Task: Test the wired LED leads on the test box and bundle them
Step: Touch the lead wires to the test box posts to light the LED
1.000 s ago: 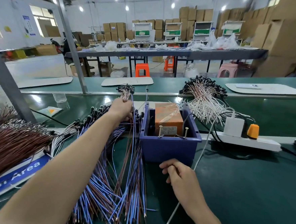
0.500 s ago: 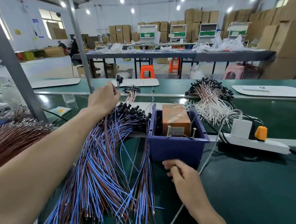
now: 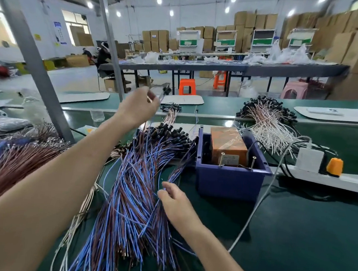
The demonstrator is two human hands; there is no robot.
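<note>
Left hand (image 3: 137, 108) is raised above the green worktop (image 3: 306, 239), its fingers pinching a single lead (image 3: 166, 90) with a black head; motion blur hides the detail. Right hand (image 3: 176, 202) is low, pinching a few wires at the right edge of the pile of blue-and-brown leads (image 3: 136, 187). The blue test box (image 3: 230, 181) sits just right of the pile. A power strip (image 3: 329, 180) lies beyond the box, and a white-wired bundle (image 3: 267, 126) behind it.
</note>
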